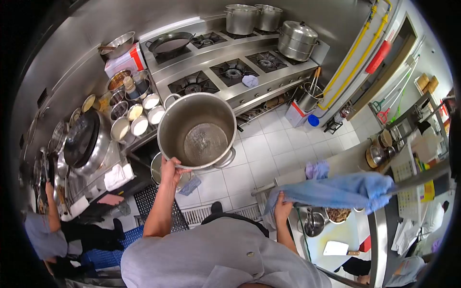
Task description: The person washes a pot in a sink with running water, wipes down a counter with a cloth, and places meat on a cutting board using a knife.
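Note:
My left hand (174, 170) grips the near rim of a large metal stockpot (168, 127), fingers closed over its edge. Tilted toward me, the pot shows a bare inside, with loop handles at its far left and near right. Off to the right, my right hand (282, 207) has its fingers closed on the edge of a blue cloth (331, 189) draped along a metal rail. Below that cloth, a cleaver (336, 248) lies on a cutting board (331, 235), beside a bowl of chopped brown food (338, 214) and a metal bowl (314, 224).
A gas stove (240, 91) runs along the back, bearing a wok (169, 43) and several large pots. Containers of seasonings (139, 126) crowd the left counter. White floor tiles (254, 161) lie between stove and bench. A co-worker (45, 235) stands at far left, another person (408, 271) at lower right.

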Action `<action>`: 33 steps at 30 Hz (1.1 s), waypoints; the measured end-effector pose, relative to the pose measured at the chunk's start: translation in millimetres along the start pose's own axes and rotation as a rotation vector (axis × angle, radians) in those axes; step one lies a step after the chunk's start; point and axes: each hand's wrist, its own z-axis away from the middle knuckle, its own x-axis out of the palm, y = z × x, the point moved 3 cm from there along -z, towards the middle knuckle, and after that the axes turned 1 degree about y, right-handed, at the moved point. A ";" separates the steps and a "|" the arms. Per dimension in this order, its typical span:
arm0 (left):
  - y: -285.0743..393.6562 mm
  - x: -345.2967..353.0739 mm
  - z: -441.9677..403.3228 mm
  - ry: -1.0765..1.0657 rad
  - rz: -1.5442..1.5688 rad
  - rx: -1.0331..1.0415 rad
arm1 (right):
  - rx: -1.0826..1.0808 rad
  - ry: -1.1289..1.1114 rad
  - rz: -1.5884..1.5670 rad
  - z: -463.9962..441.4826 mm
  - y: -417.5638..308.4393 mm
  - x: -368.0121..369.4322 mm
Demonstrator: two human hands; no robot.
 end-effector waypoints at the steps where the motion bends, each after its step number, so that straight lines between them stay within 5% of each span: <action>1: 14.3 15.1 -21.8 -0.019 0.009 0.036 | -0.135 0.048 0.147 -10.9 12.4 9.5; 2: 25.9 27.9 -42.2 -0.035 0.015 0.069 | -0.265 0.092 0.297 -18.9 20.6 16.5; 11: 73.3 108.6 -283.2 0.067 -0.020 0.091 | -0.217 -0.050 0.507 -77.1 20.5 62.7; 13: 67.0 97.6 -367.2 0.088 0.014 0.005 | -0.132 -0.069 0.501 -80.4 -19.3 66.2; 16: 69.7 134.4 -385.5 -0.327 -0.174 0.112 | 0.175 -0.172 0.595 -108.4 -13.3 77.4; 17: 59.5 148.6 -403.8 -0.253 -0.141 -0.006 | 0.225 -0.239 0.633 -116.0 3.4 80.6; 18: 46.3 90.2 -496.2 -0.367 -0.029 -0.139 | 0.114 -0.386 0.708 -124.0 36.7 86.7; 19: 61.4 94.4 -463.8 -0.141 0.001 -0.153 | 0.179 -0.359 0.582 -128.9 22.9 89.3; 20: 68.1 111.9 -438.3 0.031 -0.055 -0.037 | 0.241 -0.326 0.452 -133.3 4.1 90.2; 21: 69.0 85.4 -478.5 -0.036 -0.364 0.266 | 0.299 -0.287 0.326 -135.0 -15.4 91.2; 22: 71.4 55.5 -533.7 -0.228 -0.733 0.224 | 0.241 -0.188 0.352 -137.8 -8.8 92.3; 24: 69.0 93.4 -464.4 0.091 -0.618 0.422 | 0.027 0.078 0.417 -139.4 21.7 101.4; 28: 35.6 192.1 -394.0 0.056 -0.316 0.418 | -0.162 0.421 0.481 -124.2 6.7 110.6; 30: 11.7 236.7 -357.9 -0.052 -0.178 0.289 | 0.097 0.402 0.401 -117.0 14.7 114.7; 33: -51.5 282.0 -295.0 -0.345 -0.143 -0.167 | -0.097 0.660 0.586 -108.5 19.4 138.9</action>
